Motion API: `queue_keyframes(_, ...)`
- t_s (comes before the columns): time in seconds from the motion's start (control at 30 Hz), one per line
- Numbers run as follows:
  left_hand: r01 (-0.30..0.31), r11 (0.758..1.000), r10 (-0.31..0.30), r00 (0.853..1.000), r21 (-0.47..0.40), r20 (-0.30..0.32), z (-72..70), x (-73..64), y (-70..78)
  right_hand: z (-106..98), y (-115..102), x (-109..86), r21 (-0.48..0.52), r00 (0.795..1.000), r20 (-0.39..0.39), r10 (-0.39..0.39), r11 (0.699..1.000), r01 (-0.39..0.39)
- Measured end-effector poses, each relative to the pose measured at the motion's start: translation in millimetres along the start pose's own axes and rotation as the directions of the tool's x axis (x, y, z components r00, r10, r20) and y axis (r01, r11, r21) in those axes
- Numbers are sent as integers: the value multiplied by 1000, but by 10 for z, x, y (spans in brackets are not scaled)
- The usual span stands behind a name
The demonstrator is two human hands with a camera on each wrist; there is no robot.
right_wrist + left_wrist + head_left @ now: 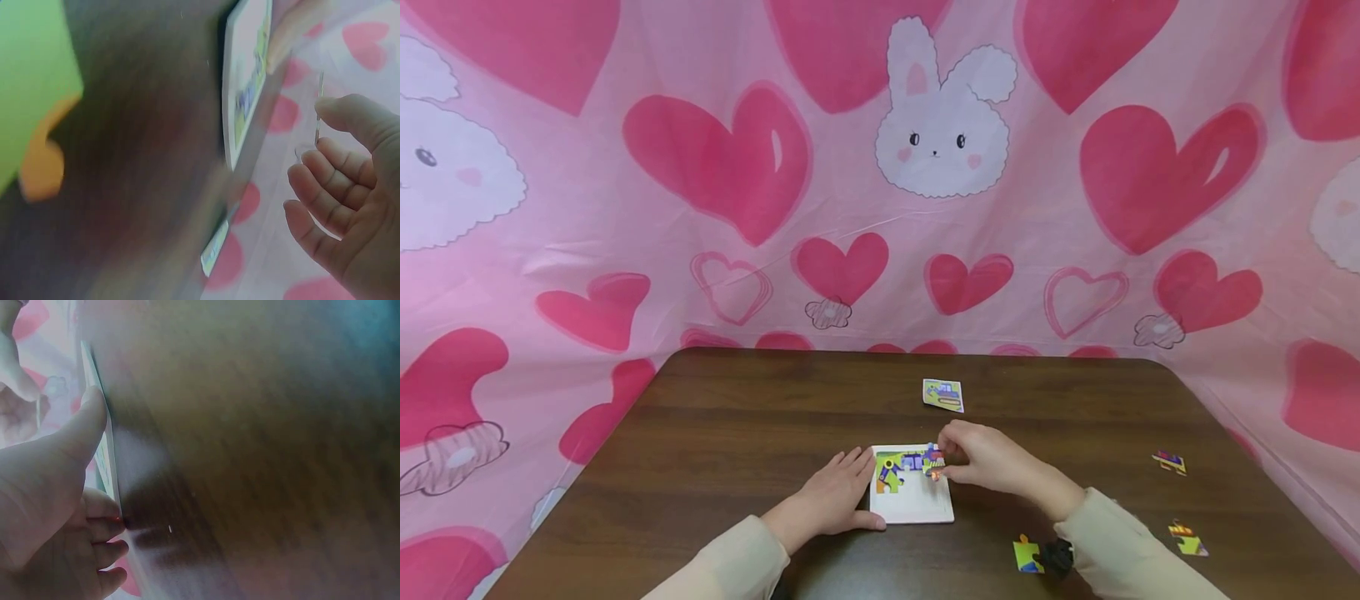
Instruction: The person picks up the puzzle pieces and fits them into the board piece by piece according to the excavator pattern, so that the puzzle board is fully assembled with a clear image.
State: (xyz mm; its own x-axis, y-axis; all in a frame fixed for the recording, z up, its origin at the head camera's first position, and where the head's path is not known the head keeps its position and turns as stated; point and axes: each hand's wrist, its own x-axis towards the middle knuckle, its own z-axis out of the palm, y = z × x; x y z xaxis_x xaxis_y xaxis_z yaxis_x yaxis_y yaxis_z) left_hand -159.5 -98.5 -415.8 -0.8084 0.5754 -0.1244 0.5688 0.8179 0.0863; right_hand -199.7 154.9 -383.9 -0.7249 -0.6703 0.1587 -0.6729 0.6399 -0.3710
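A white puzzle tray [917, 510] lies on the table, with joined puzzle pieces [889, 472] along its upper and left parts. My left hand [833, 493] rests at the tray's left side, fingers extended and thumb at the lower left corner. Over the tray's upper right, my right hand [988, 460] pinches a colourful puzzle piece [934, 458] between thumb and fingers. The right wrist view shows that puzzle piece [319, 112] edge-on, lifted clear of the tray [227, 94]. Its underside and printed detail are hard to make out.
A picture card [943, 394] of an excavator lies behind the tray. Loose puzzle pieces sit on the right: one near the back [1170, 462], another [1187, 538] farther forward, and a green one [1027, 554] by my right sleeve. A heart-patterned cloth [850, 208] hangs behind the table.
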Motion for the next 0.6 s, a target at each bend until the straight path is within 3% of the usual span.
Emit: queue_keyframes(0.6, -16, 1000, 16, 1000, 23, -22, -29, -22, 13, 319, -121, 204, 30, 994, 101, 39, 999, -42)
